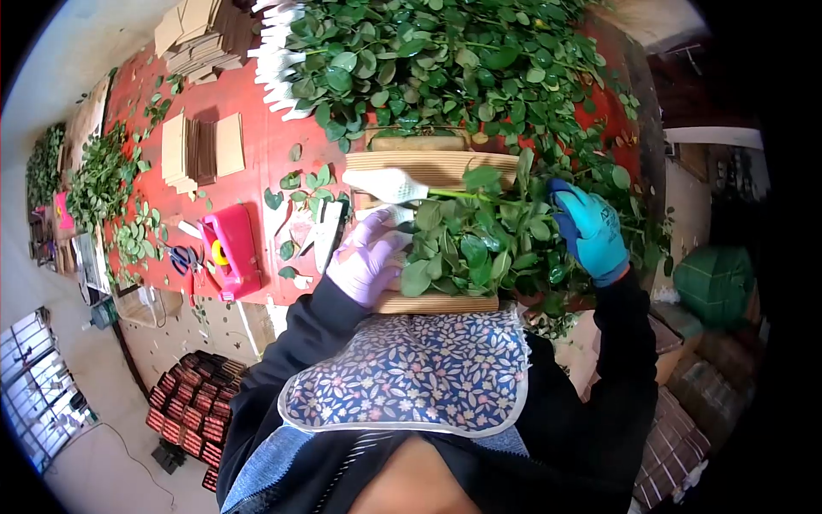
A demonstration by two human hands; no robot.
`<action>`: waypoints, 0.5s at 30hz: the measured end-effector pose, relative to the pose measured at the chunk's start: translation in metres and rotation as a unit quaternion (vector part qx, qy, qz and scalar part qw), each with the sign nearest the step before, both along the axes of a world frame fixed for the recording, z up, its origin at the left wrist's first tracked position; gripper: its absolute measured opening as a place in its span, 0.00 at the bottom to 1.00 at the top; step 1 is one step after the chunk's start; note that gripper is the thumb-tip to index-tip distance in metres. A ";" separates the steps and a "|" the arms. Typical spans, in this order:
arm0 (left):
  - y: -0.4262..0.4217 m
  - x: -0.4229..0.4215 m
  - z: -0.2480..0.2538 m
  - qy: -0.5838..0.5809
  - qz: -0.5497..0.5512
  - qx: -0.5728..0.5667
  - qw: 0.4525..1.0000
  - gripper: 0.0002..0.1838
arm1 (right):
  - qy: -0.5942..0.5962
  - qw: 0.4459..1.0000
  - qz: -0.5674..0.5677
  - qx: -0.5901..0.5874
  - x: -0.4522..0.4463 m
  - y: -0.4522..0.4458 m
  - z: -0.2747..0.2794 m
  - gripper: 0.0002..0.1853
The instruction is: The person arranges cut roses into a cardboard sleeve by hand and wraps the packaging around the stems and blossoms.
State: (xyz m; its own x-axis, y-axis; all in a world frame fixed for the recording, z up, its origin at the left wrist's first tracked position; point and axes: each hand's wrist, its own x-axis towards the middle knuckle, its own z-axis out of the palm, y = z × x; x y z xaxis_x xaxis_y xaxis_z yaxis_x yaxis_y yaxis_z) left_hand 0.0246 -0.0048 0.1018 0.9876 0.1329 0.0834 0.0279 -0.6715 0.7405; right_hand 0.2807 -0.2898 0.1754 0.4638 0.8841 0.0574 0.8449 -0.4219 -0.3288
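My left hand point(368, 259), in a lilac glove, curls its fingers against white-netted flower heads point(395, 215) at the left end of a leafy bunch. My right hand point(591, 230), in a teal and dark blue glove, closes around leafy stems point(527, 210) at the bunch's right side. One flower stem with a white net sleeve point(387, 183) over its head lies on top, pointing left. Beneath the bunch is corrugated cardboard point(437, 304), its far flap point(462, 162) standing up. The flowers inside the nets cannot be made out.
Beyond lies a large heap of leafy stems point(445, 60) with white-netted heads point(278, 60). On the red table point(274, 218) stand cardboard pieces point(201, 147), a pink tape holder point(231, 253), scissors point(181, 259) and a white-handled tool point(328, 236) beside my left hand.
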 end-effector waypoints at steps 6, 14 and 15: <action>-0.001 0.004 0.008 0.022 -0.003 0.000 1.000 0.33 | -0.053 0.979 0.093 -0.173 -0.020 -0.006 -0.029 0.23; 0.001 0.009 0.010 -0.047 -0.013 0.041 0.998 0.35 | 0.031 0.992 0.084 -0.093 -0.013 -0.012 -0.023 0.20; 0.000 0.008 0.012 -0.049 -0.013 0.039 0.998 0.35 | 0.029 0.992 0.084 -0.095 -0.013 -0.013 -0.023 0.20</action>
